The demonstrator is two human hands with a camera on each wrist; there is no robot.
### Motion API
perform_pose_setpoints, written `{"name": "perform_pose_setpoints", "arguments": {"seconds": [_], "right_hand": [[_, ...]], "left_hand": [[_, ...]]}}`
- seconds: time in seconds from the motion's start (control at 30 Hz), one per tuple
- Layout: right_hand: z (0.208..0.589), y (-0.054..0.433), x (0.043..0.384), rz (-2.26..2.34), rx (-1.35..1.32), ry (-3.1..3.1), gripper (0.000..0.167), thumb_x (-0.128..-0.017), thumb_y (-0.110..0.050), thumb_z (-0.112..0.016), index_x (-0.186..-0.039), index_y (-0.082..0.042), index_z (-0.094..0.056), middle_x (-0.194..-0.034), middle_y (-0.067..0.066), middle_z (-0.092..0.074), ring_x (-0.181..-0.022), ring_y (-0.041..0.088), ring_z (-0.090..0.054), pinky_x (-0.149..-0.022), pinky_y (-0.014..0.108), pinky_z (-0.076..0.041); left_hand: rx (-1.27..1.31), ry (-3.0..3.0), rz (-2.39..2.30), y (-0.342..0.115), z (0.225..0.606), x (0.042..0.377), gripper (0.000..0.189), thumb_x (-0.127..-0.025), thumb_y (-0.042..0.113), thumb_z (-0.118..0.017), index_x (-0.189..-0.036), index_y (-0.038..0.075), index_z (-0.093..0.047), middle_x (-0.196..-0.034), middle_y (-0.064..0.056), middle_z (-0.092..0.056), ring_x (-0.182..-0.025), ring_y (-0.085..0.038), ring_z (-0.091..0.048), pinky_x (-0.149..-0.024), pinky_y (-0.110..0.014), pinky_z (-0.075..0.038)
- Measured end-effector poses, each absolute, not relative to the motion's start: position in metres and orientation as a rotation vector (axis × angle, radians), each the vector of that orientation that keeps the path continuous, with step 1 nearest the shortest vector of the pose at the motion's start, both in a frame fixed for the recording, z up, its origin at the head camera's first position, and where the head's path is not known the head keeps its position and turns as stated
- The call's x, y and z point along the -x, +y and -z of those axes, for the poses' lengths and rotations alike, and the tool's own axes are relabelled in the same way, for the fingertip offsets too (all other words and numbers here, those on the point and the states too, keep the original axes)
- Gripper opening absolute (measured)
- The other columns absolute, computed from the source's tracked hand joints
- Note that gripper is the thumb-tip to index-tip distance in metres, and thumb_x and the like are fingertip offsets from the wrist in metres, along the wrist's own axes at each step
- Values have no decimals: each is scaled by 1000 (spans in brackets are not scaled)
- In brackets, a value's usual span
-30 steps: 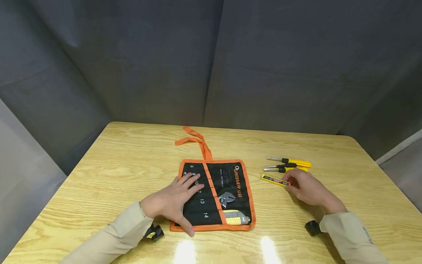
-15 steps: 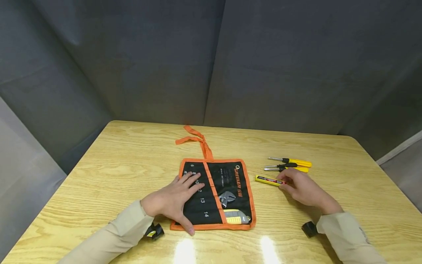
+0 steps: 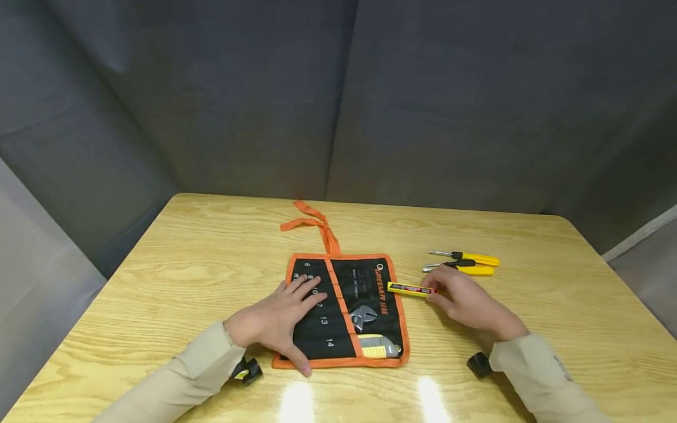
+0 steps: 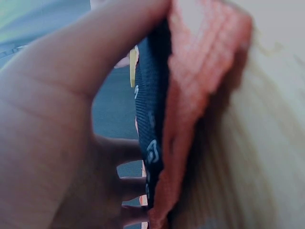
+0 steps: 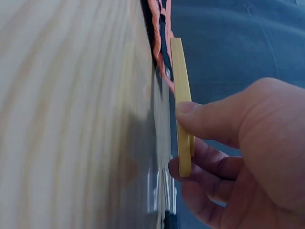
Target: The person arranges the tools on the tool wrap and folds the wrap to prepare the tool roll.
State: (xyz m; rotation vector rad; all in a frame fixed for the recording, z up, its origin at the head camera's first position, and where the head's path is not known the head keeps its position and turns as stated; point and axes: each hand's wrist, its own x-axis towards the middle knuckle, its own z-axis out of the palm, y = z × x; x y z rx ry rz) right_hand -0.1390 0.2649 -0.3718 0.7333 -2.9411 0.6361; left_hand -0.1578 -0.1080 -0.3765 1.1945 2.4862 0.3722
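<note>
A black tool roll (image 3: 378,276) with orange trim lies spread on the table. My left hand (image 3: 277,320) rests on its numbered pockets with fingers spread, thumb over the near orange edge. In the left wrist view, that orange trim (image 4: 190,71) runs beside the thumb. An adjustable wrench (image 3: 364,317) and a yellow and grey utility knife (image 3: 378,346) poke out of its pockets. With thumb and fingertips my right hand (image 3: 473,299) pinches one end of a slim yellow case (image 3: 404,288) with a red and black label. The case's far end overlaps the roll's right edge in the head view.
Screwdrivers with yellow handles (image 3: 478,271) and a black-handled tool (image 3: 459,263) lie beyond my right hand. Orange tie straps (image 3: 329,238) stretch from the roll toward the table's back edge. Dark grey curtains (image 3: 254,106) hang behind the wooden table (image 3: 201,258).
My right hand has carried the yellow case leftward, from beside the screwdrivers to the tool roll's right edge. The left hand has stayed in place on the roll.
</note>
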Motion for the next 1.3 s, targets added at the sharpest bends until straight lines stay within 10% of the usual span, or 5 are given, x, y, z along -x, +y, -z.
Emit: {"name": "perform_pose_setpoints", "arguments": {"seconds": [1.3], "right_hand": [[359, 202, 161, -735, -1076, -3002, 14, -90, -5, -66, -100, -11, -72, -95, 0, -64, -81, 9, -53, -70, 25, -49]], "left_hand": [[-1210, 2505, -367, -109, 374, 157, 120, -60, 65, -81, -152, 10, -28, -160, -18, -11, -146, -44, -10, -110, -68, -16]]}}
